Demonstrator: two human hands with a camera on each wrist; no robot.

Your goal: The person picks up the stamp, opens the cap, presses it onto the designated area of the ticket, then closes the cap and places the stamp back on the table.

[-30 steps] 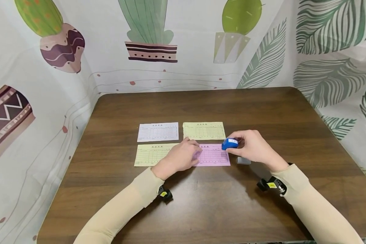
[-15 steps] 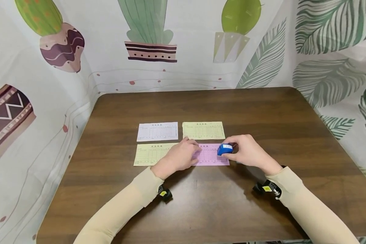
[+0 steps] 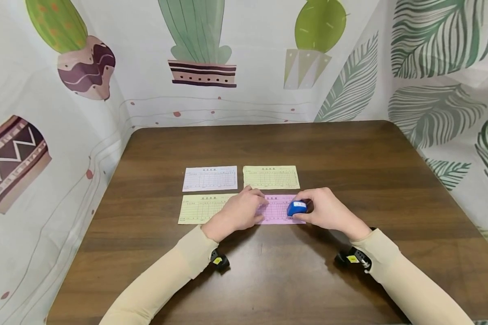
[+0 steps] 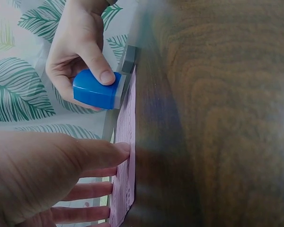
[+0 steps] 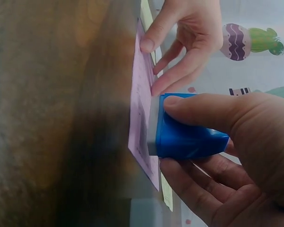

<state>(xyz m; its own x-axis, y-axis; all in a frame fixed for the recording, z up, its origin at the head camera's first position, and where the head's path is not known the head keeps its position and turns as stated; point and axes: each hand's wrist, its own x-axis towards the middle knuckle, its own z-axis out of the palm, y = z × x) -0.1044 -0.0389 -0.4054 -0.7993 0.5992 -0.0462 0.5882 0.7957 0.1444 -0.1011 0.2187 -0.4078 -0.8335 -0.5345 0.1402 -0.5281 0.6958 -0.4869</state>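
My right hand (image 3: 329, 210) pinches a blue stamp (image 3: 296, 208) between thumb and fingers, over the right part of a pink printed slip (image 3: 277, 211). In the right wrist view the stamp's grey base (image 5: 154, 127) faces the slip, right at its surface. My left hand (image 3: 236, 210) lies with extended fingers across the slip's left part, thumb and fingertips pressing on the paper. That hand hides the slip's left end. A small grey block, seemingly the stamp's cap (image 4: 128, 59), lies beyond the slip's right end in the left wrist view; my right hand hides it in the head view.
A yellow slip (image 3: 199, 211) lies left of the pink one, partly under my left hand. Behind them lie a white slip (image 3: 210, 178) and another yellow slip (image 3: 271, 177). All lie on a brown wooden table (image 3: 179, 144), with a patterned cloth (image 3: 260, 104) hanging behind.
My right hand has carried the stamp left and toward me, from the pink slip's right edge to over its right part. The grey block has gone out of sight behind that hand. My left hand stays put.
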